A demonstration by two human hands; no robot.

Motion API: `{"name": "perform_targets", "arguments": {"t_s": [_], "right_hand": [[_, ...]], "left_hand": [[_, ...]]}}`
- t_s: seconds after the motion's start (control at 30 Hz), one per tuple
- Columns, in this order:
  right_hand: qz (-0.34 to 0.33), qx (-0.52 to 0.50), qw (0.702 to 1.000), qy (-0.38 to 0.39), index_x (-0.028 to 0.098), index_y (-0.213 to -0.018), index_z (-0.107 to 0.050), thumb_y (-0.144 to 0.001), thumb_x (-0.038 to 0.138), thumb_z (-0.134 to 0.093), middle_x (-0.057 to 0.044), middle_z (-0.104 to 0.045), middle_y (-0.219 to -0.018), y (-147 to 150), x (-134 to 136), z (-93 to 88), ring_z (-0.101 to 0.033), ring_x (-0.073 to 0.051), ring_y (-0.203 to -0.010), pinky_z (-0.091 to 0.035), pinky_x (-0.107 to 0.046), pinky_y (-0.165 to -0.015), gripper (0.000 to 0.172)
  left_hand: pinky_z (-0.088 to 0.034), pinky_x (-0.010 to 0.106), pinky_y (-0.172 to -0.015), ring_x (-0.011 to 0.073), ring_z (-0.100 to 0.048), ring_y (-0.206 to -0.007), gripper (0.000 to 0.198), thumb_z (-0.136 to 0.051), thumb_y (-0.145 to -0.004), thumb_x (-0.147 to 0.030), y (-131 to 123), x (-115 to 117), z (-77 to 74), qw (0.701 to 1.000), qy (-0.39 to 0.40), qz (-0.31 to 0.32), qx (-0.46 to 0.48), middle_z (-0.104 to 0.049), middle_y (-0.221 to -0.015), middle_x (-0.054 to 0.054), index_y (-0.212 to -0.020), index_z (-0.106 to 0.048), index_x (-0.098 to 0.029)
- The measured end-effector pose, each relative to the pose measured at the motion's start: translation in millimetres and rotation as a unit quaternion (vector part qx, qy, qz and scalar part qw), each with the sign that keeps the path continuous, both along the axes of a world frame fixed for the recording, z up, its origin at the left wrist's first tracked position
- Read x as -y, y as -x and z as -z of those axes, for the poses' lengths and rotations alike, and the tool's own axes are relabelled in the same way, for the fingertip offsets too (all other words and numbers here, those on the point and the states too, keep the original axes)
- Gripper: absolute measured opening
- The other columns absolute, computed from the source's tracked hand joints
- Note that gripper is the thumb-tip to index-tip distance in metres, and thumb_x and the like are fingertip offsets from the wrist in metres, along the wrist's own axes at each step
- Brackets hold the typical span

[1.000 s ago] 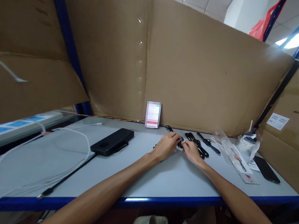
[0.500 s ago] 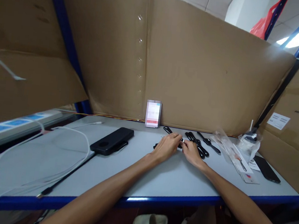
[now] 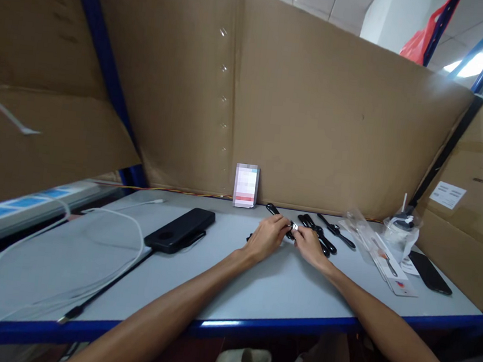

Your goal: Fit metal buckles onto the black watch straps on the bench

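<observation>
Left hand (image 3: 266,235) and right hand (image 3: 310,245) meet above the tabletop; fingers of both curled nearly closed, tips pinching a small shiny silver-coloured piece (image 3: 294,226) between them. Piece partly covered; its full shape cannot be told. Glossy black rounded bar (image 3: 271,209) projects behind the left hand; whether joined to the piece: cannot tell. Just beside the right hand: cluster of slim glossy black handled tools (image 3: 320,232). Further right: clear plastic packaging with white card (image 3: 383,256). Well left: black rectangular power bank (image 3: 184,227), lying on the pale grey flat tabletop (image 3: 272,292).
</observation>
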State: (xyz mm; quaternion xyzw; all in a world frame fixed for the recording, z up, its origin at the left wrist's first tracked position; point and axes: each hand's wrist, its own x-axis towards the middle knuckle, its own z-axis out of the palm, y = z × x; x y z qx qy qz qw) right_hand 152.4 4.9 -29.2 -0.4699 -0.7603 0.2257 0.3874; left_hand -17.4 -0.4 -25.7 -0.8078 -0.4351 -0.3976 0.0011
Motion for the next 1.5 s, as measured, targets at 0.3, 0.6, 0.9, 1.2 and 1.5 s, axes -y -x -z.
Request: {"name": "perform_targets", "arguments": {"t_s": [0.3,0.6,0.9,1.2,1.5], "right_hand": [[0.019,0.061,0.995,-0.076,0.023,-0.067,-0.053,-0.091,0.025,-0.057,-0.002,-0.057,-0.061,1,4,8.5,-0.048,-0.018,-0.058,-0.024,-0.029,-0.059,0.025],[0.024,0.08,0.995,-0.061,0.022,-0.068,-0.053,-0.088,0.026,-0.06,0.0,-0.052,-0.058,-1,4,5.6,-0.041,-0.016,-0.054,-0.023,-0.03,-0.058,0.022],[0.012,0.05,0.999,-0.018,0.021,-0.063,-0.044,-0.087,0.024,-0.06,0.005,-0.047,-0.057,1,3,0.5,-0.039,-0.012,-0.055,-0.023,-0.026,-0.057,0.029],[0.019,0.065,0.998,-0.018,0.019,-0.064,-0.048,-0.088,0.024,-0.059,0.004,-0.049,-0.058,1,4,-1.2,-0.041,-0.012,-0.057,-0.025,-0.026,-0.058,0.027],[0.021,0.074,0.997,-0.004,0.018,-0.066,-0.053,-0.088,0.019,-0.059,0.002,-0.055,-0.061,1,3,-1.5,-0.046,-0.013,-0.061,-0.027,-0.025,-0.058,0.023]], "left_hand": [[-0.046,0.029,-0.075,0.0176,-0.062,-0.08,0.009,-0.057,-0.093,-0.017,-5,0,4.2,0.998,0.042,-0.021,0.045,-0.07,-0.088,0.005,-0.09,-0.065,-0.018],[-0.047,0.03,-0.08,0.0191,-0.062,-0.09,0.016,-0.05,-0.097,-0.018,1,-3,1.9,0.999,0.006,0.016,-0.027,-0.068,-0.097,0.008,-0.092,-0.065,-0.019],[-0.043,0.028,-0.073,0.0177,-0.058,-0.084,0.022,-0.048,-0.098,-0.019,2,-1,4.8,0.996,-0.057,0.002,-0.063,-0.062,-0.088,0.006,-0.089,-0.068,-0.019],[-0.04,0.027,-0.069,0.0181,-0.058,-0.081,0.026,-0.046,-0.098,-0.017,6,0,4.9,0.992,-0.051,-0.003,-0.114,-0.064,-0.087,0.006,-0.093,-0.071,-0.02],[-0.047,0.03,-0.08,0.0194,-0.061,-0.09,0.026,-0.046,-0.101,-0.022,1,-1,7.4,0.992,-0.063,0.008,-0.113,-0.067,-0.095,0.009,-0.107,-0.071,-0.019]]}}
